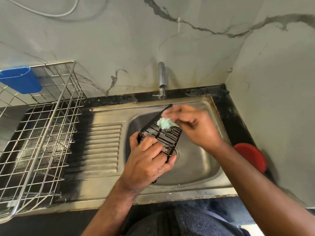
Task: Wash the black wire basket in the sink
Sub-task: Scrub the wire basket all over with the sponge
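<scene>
The left hand (150, 157) grips the near end of the black wire basket (160, 135), held tilted over the sink (196, 167) bowl, long axis toward the tap (161, 79). The right hand (196, 126), nearer the far end, pinches a green scrubber (164, 123) against its wires.

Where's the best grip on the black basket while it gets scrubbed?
Grip the black basket at its near end from the left, as the left hand does. It is tilted, far end under the tap, where the right hand works the green scrubber.
</scene>
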### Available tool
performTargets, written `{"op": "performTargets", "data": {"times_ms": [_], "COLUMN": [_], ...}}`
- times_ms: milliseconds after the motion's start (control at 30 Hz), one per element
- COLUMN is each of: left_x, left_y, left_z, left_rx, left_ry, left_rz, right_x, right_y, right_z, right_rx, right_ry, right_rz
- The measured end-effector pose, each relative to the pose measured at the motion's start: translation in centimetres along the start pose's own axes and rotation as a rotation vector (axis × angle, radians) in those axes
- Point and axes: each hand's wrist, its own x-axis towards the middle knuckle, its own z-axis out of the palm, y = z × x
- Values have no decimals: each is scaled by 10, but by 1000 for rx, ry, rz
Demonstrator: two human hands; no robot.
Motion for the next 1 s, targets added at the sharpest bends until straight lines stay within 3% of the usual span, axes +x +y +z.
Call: {"op": "performTargets", "data": {"times_ms": [100, 300, 400, 500, 600, 700, 767, 867, 1000], "left_x": [0, -2, -3, 0, 3, 5, 6, 9, 13], "left_y": [2, 6, 2, -1, -4, -9, -10, -9, -5], "left_z": [-1, -4, -4, -5, -3, -2, -5, -8, -9], "left_rx": [-12, -20, 0, -9, -34, -82, -139, -257, -353], "left_ry": [-7, -21, -13, 11, 26, 69, 112, 158, 192], "left_rz": [32, 51, 36, 2, -52, -178, -269, -377, -569], "right_x": [8, 25, 26, 23, 9, -7, -12, -12, -8], "right_y": [7, 75, 77, 42, -2, -13, 1, 32, 48], "right_z": [5, -23, -30, -23, -11, -7, -9, -16, -26], "right_rx": [-126, -307, -269, -67, 103, 89, -61, -294, -325], "right_ry": [-115, -99, 27, 87, -72, -144, -103, 0, 105], "right_rz": [-139, 358, 415, 295, 54, -79, -109, 51, 425]}}
